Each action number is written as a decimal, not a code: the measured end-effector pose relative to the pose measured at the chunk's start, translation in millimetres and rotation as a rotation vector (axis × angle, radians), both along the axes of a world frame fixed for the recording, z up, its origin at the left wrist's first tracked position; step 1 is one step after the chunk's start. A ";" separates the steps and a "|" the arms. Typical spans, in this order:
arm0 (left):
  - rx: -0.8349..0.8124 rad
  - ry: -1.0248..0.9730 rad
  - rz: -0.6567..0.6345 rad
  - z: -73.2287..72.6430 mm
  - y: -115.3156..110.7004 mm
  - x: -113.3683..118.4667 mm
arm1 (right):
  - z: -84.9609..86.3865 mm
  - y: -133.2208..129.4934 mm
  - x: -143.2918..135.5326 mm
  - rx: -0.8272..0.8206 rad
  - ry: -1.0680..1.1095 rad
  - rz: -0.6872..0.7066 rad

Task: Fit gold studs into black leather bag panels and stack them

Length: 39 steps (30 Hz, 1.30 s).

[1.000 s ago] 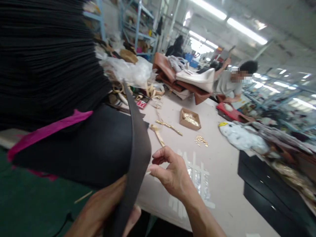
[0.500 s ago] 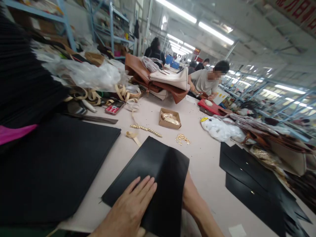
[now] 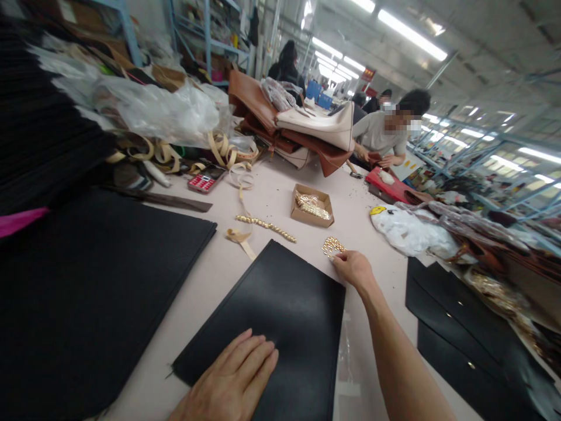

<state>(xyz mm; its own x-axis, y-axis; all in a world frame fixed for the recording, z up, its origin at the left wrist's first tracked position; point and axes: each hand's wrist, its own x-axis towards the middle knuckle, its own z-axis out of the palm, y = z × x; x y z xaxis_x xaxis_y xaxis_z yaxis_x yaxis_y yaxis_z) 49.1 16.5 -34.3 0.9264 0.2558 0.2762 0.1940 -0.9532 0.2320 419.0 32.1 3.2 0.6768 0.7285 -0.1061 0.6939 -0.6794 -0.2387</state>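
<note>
Flat on the pale table [image 3: 377,327] lies a black leather panel [image 3: 302,298]. My left hand [image 3: 239,371] rests on its lower left part, palm down, fingers stretched out. Beyond the panel's far right corner, my right hand [image 3: 353,268] reaches a small heap of gold metal pieces [image 3: 333,244]; its thumb and finger are pinched at the near edge, and what they hold is too small to name. A row of gold pieces [image 3: 266,227] lies left of the heap. Behind it stands a cardboard box [image 3: 312,220] with more gold pieces.
A large stack of black panels [image 3: 96,292] fills the left side. Black pieces with gold studs [image 3: 456,327] lie at the right. Brown and white bags [image 3: 315,128] are piled at the back, and a person [image 3: 385,128] works beyond them.
My right hand has left the panel's right edge and moved forward to the gold pieces. The lifted right side of the panel now lies flat. My left hand stays on it.
</note>
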 end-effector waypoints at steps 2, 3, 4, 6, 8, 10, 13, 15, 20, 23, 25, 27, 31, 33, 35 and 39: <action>0.009 -0.052 -0.004 -14.4 -0.6 3.0 | 1.8 9.4 -0.5 -0.046 -0.008 -0.007; 0.015 -0.087 -0.002 -24.1 -1.5 5.0 | 3.3 13.1 -0.5 -0.064 -0.011 -0.006; 0.019 -0.122 -0.002 -34.2 -2.6 7.1 | 4.9 16.5 -0.3 -0.080 -0.012 -0.001; 0.015 -0.184 -0.001 -51.4 -4.6 11.2 | 7.7 22.1 -0.1 -0.097 -0.009 0.021; 0.000 -0.180 -0.027 -58.1 -4.1 13.6 | 9.5 25.7 -0.5 -0.084 -0.006 0.043; -0.012 -0.152 -0.056 -50.9 -1.1 12.8 | 10.8 25.3 -2.4 -0.041 -0.007 0.060; -0.068 -0.095 -0.103 -22.5 3.4 5.9 | 13.7 12.7 -12.1 0.046 0.023 0.075; -0.146 -0.061 -0.105 -3.4 4.2 0.6 | 16.5 -4.3 -27.7 0.083 0.090 0.083; -0.243 -0.045 -0.088 13.4 1.2 -3.3 | 19.8 -58.0 -102.5 0.166 0.596 0.149; -0.239 -0.055 -0.094 14.3 -0.1 -2.4 | 14.7 -81.9 -146.7 0.114 0.747 0.201; -0.242 -0.044 -0.095 16.2 0.0 -2.1 | 10.6 -89.5 -163.9 0.067 0.697 0.274; -0.246 -0.034 -0.093 18.1 0.5 -2.0 | 8.9 -90.7 -171.5 0.049 0.631 0.326; -0.249 -0.034 -0.093 18.2 0.7 -2.3 | 13.7 -83.6 -175.4 0.011 0.569 0.347; -0.253 -0.037 -0.095 17.1 0.4 -2.4 | 17.3 -79.9 -176.7 -0.021 0.556 0.335; -0.261 -0.038 -0.097 16.3 0.2 -2.5 | 19.8 -77.9 -177.5 -0.042 0.558 0.318; -0.265 -0.047 -0.102 16.1 0.9 -2.5 | 20.7 -78.2 -175.5 -0.069 0.612 0.306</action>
